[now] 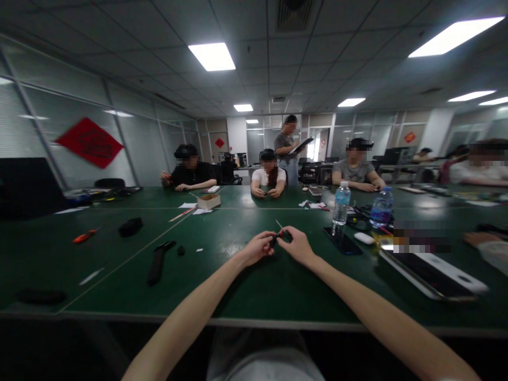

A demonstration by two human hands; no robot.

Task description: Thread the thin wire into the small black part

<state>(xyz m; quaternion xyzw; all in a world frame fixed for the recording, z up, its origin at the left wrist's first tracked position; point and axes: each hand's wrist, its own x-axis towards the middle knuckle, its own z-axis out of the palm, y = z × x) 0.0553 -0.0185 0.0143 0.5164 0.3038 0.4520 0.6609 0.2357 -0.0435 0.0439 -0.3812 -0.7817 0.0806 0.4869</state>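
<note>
Black item (273,241), mostly hidden, pinched tight between left hand (257,248) and right hand (298,246)

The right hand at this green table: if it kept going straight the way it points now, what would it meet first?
Probably the small dark object pinched between the hands: the right hand points inward at it and seems already to touch it. The left hand lies just beyond, though depth is hard to judge.

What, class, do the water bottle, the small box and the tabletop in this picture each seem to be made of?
The water bottle looks like thin clear plastic, with a see-through, ribbed wall. The small box seems to be plain tan cardboard with a matte finish. The green tabletop looks laminated, probably, since its smooth surface reflects the ceiling lights.
</note>
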